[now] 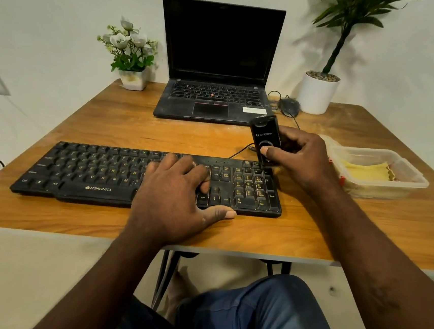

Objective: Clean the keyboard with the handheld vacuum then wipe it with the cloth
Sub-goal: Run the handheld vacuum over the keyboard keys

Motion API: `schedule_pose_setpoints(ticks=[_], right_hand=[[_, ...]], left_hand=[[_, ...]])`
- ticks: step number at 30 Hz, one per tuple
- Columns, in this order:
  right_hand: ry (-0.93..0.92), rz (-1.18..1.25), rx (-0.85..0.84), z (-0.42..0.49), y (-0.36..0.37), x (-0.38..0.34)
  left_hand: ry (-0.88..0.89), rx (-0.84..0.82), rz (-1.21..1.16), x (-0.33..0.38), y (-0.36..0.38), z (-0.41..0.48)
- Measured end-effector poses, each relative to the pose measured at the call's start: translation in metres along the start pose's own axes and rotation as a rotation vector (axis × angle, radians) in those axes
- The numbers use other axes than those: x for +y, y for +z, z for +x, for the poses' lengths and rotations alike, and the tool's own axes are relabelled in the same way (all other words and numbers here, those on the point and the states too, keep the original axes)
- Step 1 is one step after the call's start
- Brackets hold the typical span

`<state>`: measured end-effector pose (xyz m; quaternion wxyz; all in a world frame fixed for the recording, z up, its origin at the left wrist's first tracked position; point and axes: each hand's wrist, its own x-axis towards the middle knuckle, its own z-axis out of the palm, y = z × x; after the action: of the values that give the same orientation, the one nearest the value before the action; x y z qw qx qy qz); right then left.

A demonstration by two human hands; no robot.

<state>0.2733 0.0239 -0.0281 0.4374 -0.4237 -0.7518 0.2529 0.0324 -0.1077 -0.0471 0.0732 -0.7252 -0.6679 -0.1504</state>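
Note:
A black keyboard (92, 173) lies across the wooden table (284, 237). My left hand (176, 194) rests flat on its right half, fingers spread over the keys and thumb at the front edge. My right hand (300, 156) grips a small black handheld vacuum (265, 135) upright over the keyboard's far right corner, with the thumb on its round button. The vacuum's lower end is hidden behind the hand and the keys. A yellow cloth (367, 172) lies folded in a clear plastic box (408, 180) to the right of the keyboard.
An open black laptop (218, 84) stands at the back of the table, with a mouse (288, 106) and a cable beside it. A small flower pot (133, 78) sits back left, a white plant pot (316, 93) back right. My knees are under the table's near edge.

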Motion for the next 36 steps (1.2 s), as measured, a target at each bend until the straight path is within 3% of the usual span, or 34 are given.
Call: schedule_pose_setpoints(ticks=[10, 22, 30, 36], right_hand=[[0.056, 0.018, 0.076, 0.001, 0.007, -0.002], [0.314, 0.474, -0.104, 0.017, 0.026, -0.001], [0.332, 0.699, -0.144, 0.028, 0.023, 0.014], [0.300, 0.715, -0.123, 0.030, 0.023, 0.019]], left_hand=[[-0.004, -0.012, 0.009, 0.001, -0.001, 0.001], [-0.019, -0.049, 0.018, 0.003, -0.005, 0.002], [-0.001, 0.044, -0.051, -0.002, 0.003, 0.002], [0.044, 0.143, -0.087, -0.005, 0.009, 0.002]])
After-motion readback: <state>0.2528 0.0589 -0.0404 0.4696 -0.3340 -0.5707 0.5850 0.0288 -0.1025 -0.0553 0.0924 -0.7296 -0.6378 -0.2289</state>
